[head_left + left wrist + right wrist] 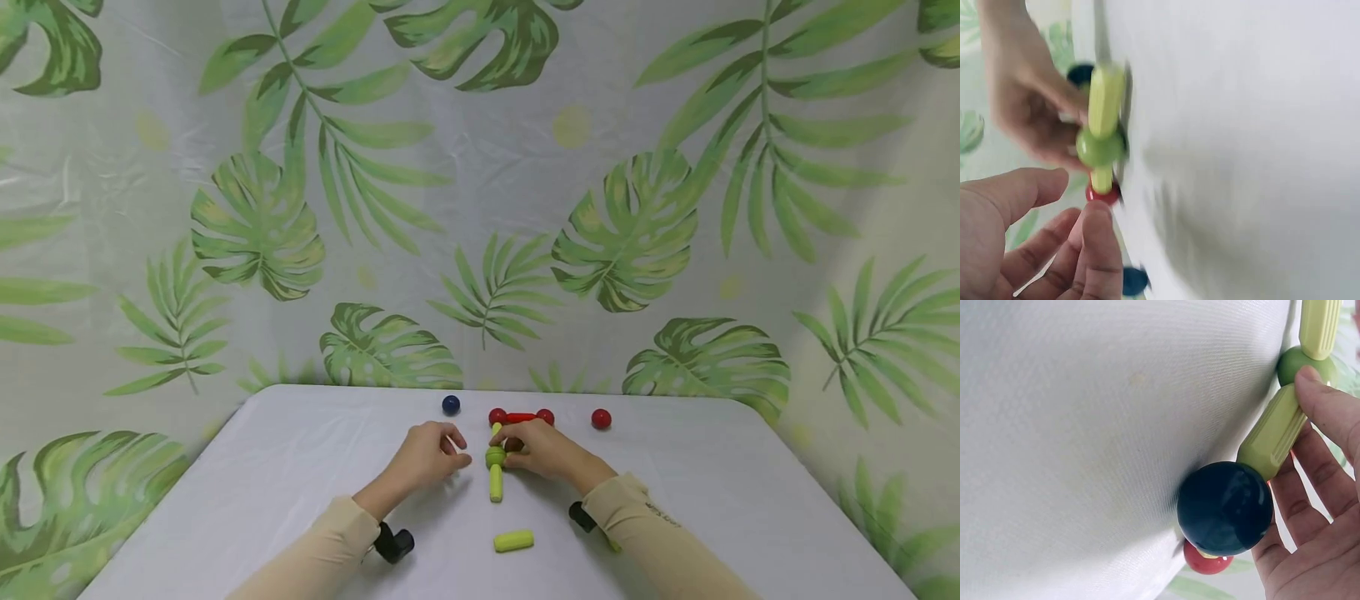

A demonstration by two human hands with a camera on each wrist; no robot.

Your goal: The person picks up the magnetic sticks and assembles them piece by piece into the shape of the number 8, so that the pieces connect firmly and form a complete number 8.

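We note a white table (pixel 300 450) before a leaf-printed curtain (pixel 495 167). Reference: the green ball (pixel 495 457). Left of it, we locate the left hand (pixel 429 454), thumb and fingers loosely bent, apart; behind-left, a blue ball (pixel 451 405). The green ball itself, mid-table, joins two ribbed yellow-green sticks (pixel 496 483), front and rear. Before it lies a loose stick (pixel 513 541); behind-right, a red stick (pixel 521 417) between two red balls (pixel 545 417). Immediately right, the right hand (pixel 543 450) pinches it. Farther right and behind, we find a single red ball (pixel 601 419).
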